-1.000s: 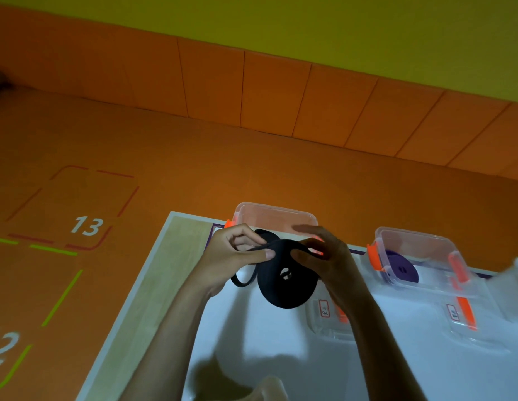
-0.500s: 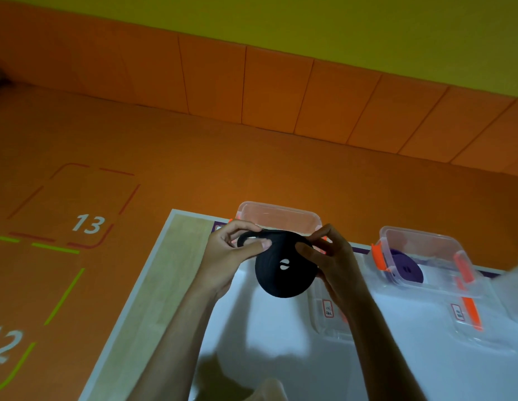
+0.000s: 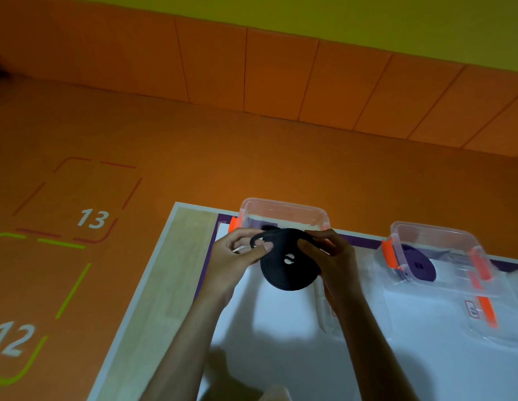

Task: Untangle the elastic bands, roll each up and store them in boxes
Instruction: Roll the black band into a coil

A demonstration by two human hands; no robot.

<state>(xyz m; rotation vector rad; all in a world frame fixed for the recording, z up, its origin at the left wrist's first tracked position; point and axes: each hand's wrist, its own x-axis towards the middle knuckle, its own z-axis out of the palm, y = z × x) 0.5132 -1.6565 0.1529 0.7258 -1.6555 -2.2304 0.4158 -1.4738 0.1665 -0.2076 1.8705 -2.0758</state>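
A black elastic band, wound into a flat roll, hangs above the white table between both hands. My left hand pinches its loose end at the roll's upper left. My right hand grips the roll's right edge with curled fingers. Just behind the roll stands an open clear plastic box with orange clips. A second clear box to the right holds a rolled purple band.
The white table top has a wooden strip along its left side. Clear lids with orange clips lie in front of the boxes. The orange floor at left carries painted numbers 12 and 13.
The loose tail of the black band has shortened and now lies close to the roll. Both hands have moved slightly toward the box behind.
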